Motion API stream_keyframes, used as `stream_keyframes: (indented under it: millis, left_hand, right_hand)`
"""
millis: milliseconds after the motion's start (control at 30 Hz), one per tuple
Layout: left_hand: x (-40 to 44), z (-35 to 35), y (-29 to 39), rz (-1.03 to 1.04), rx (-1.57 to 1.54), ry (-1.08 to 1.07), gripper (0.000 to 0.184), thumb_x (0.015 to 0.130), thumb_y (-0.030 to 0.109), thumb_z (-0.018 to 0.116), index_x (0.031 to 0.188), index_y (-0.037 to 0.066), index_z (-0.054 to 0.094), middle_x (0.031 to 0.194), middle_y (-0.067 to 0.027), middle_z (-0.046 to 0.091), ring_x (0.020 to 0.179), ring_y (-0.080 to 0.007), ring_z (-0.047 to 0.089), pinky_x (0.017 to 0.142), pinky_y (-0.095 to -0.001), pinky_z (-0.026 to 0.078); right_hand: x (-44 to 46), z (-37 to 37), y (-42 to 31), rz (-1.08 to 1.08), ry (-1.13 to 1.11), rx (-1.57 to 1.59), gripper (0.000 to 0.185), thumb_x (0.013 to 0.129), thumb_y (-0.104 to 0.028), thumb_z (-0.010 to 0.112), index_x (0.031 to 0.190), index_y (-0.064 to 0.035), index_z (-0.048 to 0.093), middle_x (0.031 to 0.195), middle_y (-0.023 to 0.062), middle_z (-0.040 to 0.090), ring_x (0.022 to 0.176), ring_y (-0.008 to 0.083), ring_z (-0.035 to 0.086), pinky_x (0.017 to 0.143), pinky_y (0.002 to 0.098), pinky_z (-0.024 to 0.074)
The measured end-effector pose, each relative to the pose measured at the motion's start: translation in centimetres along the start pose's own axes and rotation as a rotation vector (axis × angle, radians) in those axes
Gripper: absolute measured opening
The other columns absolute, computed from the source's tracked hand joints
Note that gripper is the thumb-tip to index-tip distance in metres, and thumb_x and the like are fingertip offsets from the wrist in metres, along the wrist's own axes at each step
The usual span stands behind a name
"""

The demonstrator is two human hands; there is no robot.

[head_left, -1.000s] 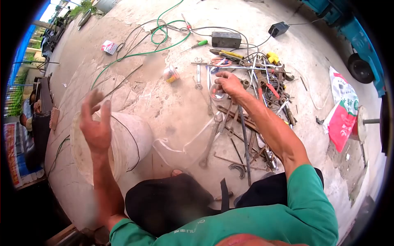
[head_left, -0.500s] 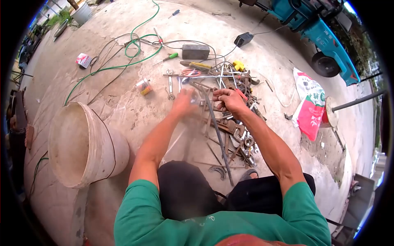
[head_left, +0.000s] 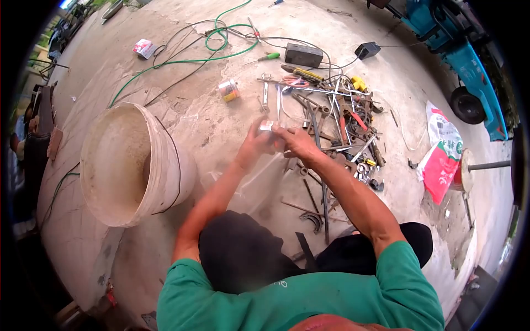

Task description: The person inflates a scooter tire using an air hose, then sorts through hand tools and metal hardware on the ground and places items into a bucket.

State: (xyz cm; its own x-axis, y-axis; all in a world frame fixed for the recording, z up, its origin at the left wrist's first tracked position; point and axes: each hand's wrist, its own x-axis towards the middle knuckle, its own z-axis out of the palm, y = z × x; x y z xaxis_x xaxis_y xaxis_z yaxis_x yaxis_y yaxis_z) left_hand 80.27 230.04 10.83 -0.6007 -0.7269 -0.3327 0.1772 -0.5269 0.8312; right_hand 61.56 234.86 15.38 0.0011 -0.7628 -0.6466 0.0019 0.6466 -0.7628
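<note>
In front of my knees, my left hand (head_left: pixel 257 144) is closed around a small whitish, partly see-through container (head_left: pixel 268 126). Its exact kind is blurred. My right hand (head_left: pixel 298 143) meets it from the other side, fingers bent against the container; they partly hide it. Just beyond and to the right spreads a pile of tools, with wrenches, a red-handled tool (head_left: pixel 358 121) and a long dark bar (head_left: pixel 324 204). A combination wrench (head_left: pixel 265 94) lies past my left hand. Farther left stands a clear jar (head_left: pixel 228 90) with orange and yellow contents.
A large whitish bucket (head_left: pixel 179 171) lies tilted at left. Green hose (head_left: pixel 165 62) and dark cables run across the concrete. A green-handled screwdriver (head_left: pixel 269 56) and black box (head_left: pixel 303 55) lie ahead. At right are a red-and-white sack (head_left: pixel 441 154) and a blue vehicle (head_left: pixel 469 71).
My hands have come together at the container, with the right hand moving in from above the tool pile. The whole view has shifted, so the floor items appear farther right.
</note>
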Motion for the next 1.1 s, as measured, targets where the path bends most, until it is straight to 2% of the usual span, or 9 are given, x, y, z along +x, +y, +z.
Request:
stream_keyframes:
  millis: [67,300,567,633,667,833,867,967,1100]
  left_hand:
    - [-0.9,0.0,-1.0,0.032,-0.009,0.164,0.054,0.107,0.042,0.050,0.150,0.012,0.038,0.118,-0.0122,0.065,0.089,-0.0198,0.069,0.064,-0.0317,0.056]
    - [-1.4,-1.6,-3.6,-0.291,-0.454,0.115,0.054,0.105,0.056,0.035,0.124,0.011,0.059,0.096,-0.0111,0.070,0.069,-0.0200,0.066,0.051,-0.0308,0.048]
    - [-2.3,-6.6,-4.4,-0.408,-0.298,-0.299,0.053,0.105,0.055,0.037,0.128,0.013,0.062,0.107,-0.0076,0.070,0.088,-0.0239,0.067,0.068,-0.0386,0.053]
    - [-2.2,-7.7,-4.9,-0.621,-0.695,-0.448,0.056,0.106,0.058,0.034,0.130,0.015,0.061,0.108,-0.0079,0.069,0.088,-0.0247,0.066,0.069,-0.0400,0.050]
    - [-3.3,-6.6,-4.1,-0.622,-0.618,-0.240,0.059,0.106,0.059,0.032,0.133,0.015,0.060,0.098,-0.0092,0.070,0.070,-0.0231,0.065,0.050,-0.0330,0.044]
    - [-4.3,-2.9,-0.6,-0.502,-0.716,-0.057,0.065,0.105,0.066,0.031,0.138,0.017,0.058,0.102,-0.0102,0.071,0.058,-0.0249,0.066,0.033,-0.0265,0.041]
    - [-4.3,-2.4,0.0,-0.459,-0.801,-0.133,0.063,0.107,0.064,0.032,0.139,0.015,0.056,0.113,-0.0097,0.069,0.073,-0.0265,0.069,0.050,-0.0332,0.057]
    - [-2.5,-4.0,-3.7,-0.263,-0.816,-0.257,0.058,0.107,0.059,0.033,0.133,0.014,0.059,0.123,-0.0083,0.063,0.118,-0.0247,0.061,0.094,-0.0454,0.053]
    - [-2.7,-3.6,-3.4,-0.310,-0.822,-0.158,0.056,0.108,0.057,0.033,0.128,0.013,0.060,0.115,-0.0085,0.068,0.101,-0.0273,0.068,0.089,-0.0470,0.060]
  right_hand:
    - [0.0,2.2,0.9,-0.075,0.077,-0.007,0.078,0.085,-0.067,0.072,0.103,0.0084,0.072,0.088,0.0110,0.074,0.074,0.0251,0.069,0.071,0.0325,0.0557]
    - [-1.6,5.1,2.7,-0.577,0.386,-0.739,0.086,0.076,-0.052,0.085,0.128,0.0104,0.057,0.124,0.0286,0.062,0.111,0.0407,0.065,0.093,0.0443,0.0534]
    - [-3.5,2.2,-3.5,-1.242,-0.370,-1.231,0.082,0.072,-0.018,0.084,0.147,-0.0117,0.049,0.143,0.0118,0.054,0.131,0.0359,0.053,0.109,0.0465,0.0452]
    - [-4.9,1.6,-5.9,-1.146,-0.411,-1.274,0.085,0.070,-0.014,0.083,0.148,-0.0142,0.049,0.145,0.0107,0.052,0.135,0.0343,0.051,0.111,0.0469,0.0441]
    - [-5.3,1.4,-6.6,-1.049,-0.376,-1.143,0.086,0.071,-0.016,0.084,0.149,-0.0124,0.048,0.145,0.0130,0.052,0.135,0.0359,0.051,0.111,0.0472,0.0442]
    - [-5.1,2.6,-7.1,-0.507,-0.364,-0.505,0.095,0.073,-0.032,0.090,0.151,-0.0017,0.047,0.146,0.0182,0.050,0.131,0.0295,0.055,0.107,0.0400,0.0499]
    - [-4.9,3.0,-6.6,-0.495,-0.395,-0.497,0.095,0.073,-0.033,0.090,0.152,-0.0010,0.047,0.146,0.0182,0.050,0.131,0.0296,0.056,0.107,0.0400,0.0502]
    - [-5.6,4.6,-6.7,-0.531,-0.437,-0.567,0.093,0.071,-0.034,0.090,0.147,-0.0004,0.050,0.148,0.0192,0.048,0.135,0.0334,0.052,0.112,0.0418,0.0465]
    - [-5.2,4.8,-5.5,-0.795,-0.416,-0.828,0.089,0.066,-0.032,0.091,0.142,-0.0036,0.054,0.151,0.0205,0.044,0.142,0.0395,0.043,0.118,0.0482,0.0397]
